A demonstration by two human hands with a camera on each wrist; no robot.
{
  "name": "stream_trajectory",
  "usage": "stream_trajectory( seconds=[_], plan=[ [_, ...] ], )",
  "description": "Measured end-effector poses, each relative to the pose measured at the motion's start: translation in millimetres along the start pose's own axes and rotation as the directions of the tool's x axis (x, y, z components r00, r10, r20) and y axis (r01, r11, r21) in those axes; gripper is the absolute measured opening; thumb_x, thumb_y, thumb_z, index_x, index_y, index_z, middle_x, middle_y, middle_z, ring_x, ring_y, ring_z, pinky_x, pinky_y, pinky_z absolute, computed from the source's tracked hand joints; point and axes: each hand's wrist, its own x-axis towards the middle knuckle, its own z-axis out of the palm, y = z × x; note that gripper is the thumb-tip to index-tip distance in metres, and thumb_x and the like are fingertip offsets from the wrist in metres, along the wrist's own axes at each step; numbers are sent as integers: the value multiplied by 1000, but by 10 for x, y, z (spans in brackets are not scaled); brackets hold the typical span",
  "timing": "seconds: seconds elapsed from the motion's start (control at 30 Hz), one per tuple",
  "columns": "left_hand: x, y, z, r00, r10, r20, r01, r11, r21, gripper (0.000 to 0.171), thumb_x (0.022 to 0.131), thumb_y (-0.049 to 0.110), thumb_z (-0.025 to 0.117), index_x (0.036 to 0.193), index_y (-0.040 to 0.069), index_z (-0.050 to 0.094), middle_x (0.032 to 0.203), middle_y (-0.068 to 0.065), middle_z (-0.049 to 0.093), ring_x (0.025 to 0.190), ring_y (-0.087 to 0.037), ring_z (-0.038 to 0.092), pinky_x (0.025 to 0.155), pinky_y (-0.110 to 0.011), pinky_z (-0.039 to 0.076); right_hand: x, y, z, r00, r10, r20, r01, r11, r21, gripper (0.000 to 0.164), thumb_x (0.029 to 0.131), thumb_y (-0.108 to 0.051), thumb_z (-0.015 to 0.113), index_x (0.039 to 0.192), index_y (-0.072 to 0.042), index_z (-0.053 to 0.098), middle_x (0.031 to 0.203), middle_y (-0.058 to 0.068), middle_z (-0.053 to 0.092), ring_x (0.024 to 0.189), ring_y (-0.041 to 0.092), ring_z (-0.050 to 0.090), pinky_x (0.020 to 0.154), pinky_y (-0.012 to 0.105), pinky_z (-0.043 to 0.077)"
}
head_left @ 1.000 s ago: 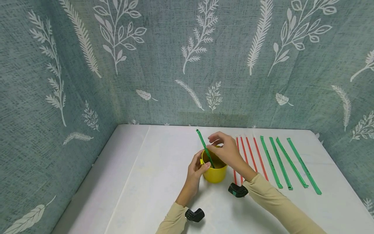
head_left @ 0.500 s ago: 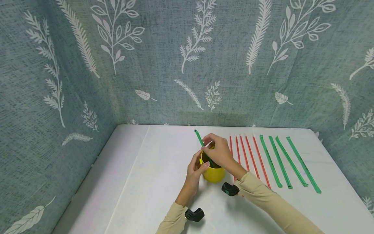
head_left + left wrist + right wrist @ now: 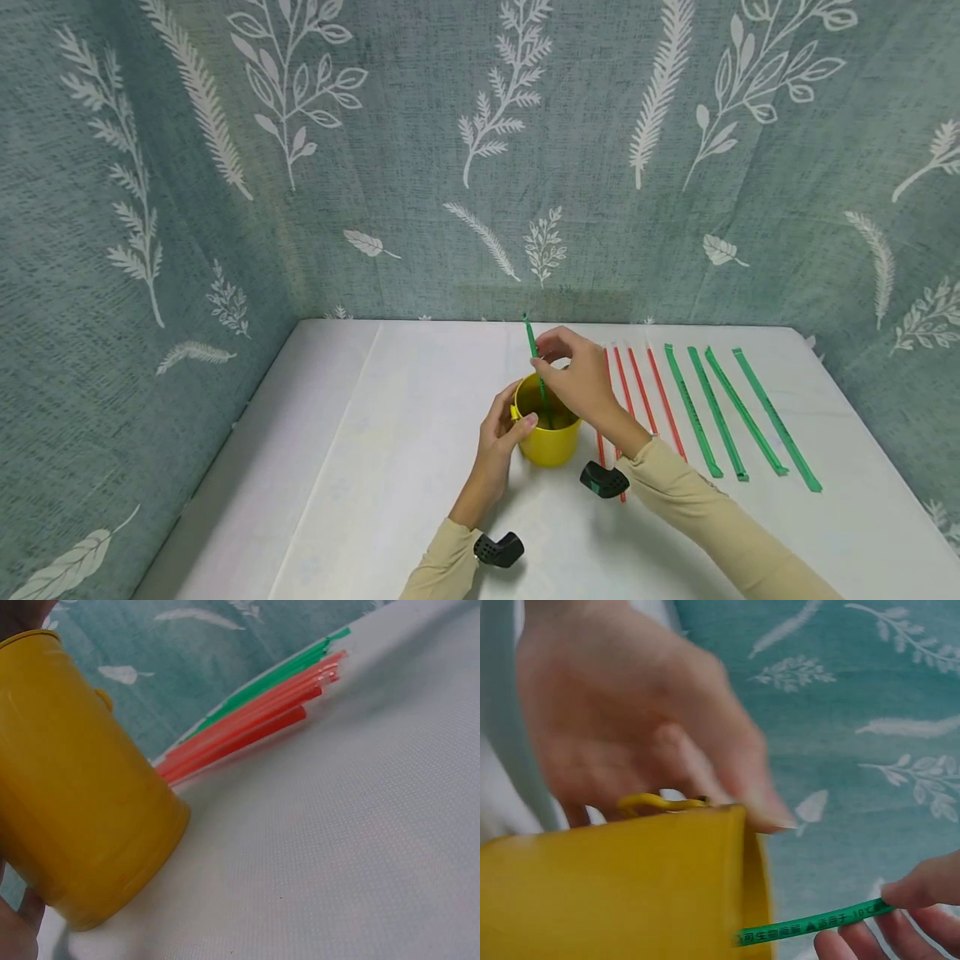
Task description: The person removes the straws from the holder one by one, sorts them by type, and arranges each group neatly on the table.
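A yellow cup (image 3: 551,450) stands on the white table, its inside visible from above. My left hand (image 3: 495,442) holds it from the left, thumb over the near rim beside the small yellow handle (image 3: 656,801). A green paper-wrapped straw (image 3: 810,924) with dark printing has its lower end inside the cup and its upper part above the rim. My right hand (image 3: 581,379) pinches this straw between thumb and fingers above the cup's right side. In the left wrist view the cup's wall (image 3: 82,780) fills the left, with a bit of the left hand (image 3: 15,930) below.
Several red straws (image 3: 663,400) in clear wrappers lie right of the cup, partly under the right forearm. Beyond them lie several green wrapped straws (image 3: 720,412). A leaf-patterned cloth (image 3: 420,208) hangs behind the white table (image 3: 375,483).
The right hand first went left and down with the green straw, then back right and up. The straw now stands more upright, its top farther right. Left hand and cup hardly moved.
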Motion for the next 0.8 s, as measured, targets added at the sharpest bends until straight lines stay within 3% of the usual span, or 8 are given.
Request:
stream_trajectory(
  seconds=[0.13,0.23,0.43,0.57,0.8],
  plan=[
    [8,-20,2,1000,8,-10,-8,1000,9,48,83,30,55,129,29,39,125,2,44,111,-18,43,94,-35,32,33,-93,-155,999,5,-38,-2,998,55,18,78,-13,65,95,-10,60,85,3,63,76,14,60,56,26,48],
    [11,-29,5,1000,10,-16,-9,1000,8,49,83,29,56,129,28,40,125,1,44,111,-18,43,93,-34,33,45,-274,-286,997,-16,-69,24,993,114,19,79,-6,63,97,-2,58,86,11,62,74,23,60,55,24,49],
    [20,-36,19,1000,23,-15,-23,1000,5,49,83,27,55,129,26,40,125,0,44,110,-19,43,92,-34,33,73,-524,-527,983,-66,-172,101,974,204,22,78,4,60,98,10,52,88,22,58,78,29,59,60,33,51],
    [23,-45,23,1000,21,-16,-21,1000,-1,49,83,27,55,129,26,40,126,-1,44,112,-23,42,92,-33,34,75,-572,-670,971,-74,-227,122,971,208,23,78,6,58,99,11,51,90,24,55,78,24,58,62,36,50],
    [-5,61,37,1000,11,-13,-12,1000,-13,50,84,21,55,131,22,39,126,-6,43,113,-31,40,91,-31,34,57,-590,-904,956,-69,-286,127,974,188,23,78,7,58,99,12,51,87,24,55,76,23,58,61,27,51]
  ],
)
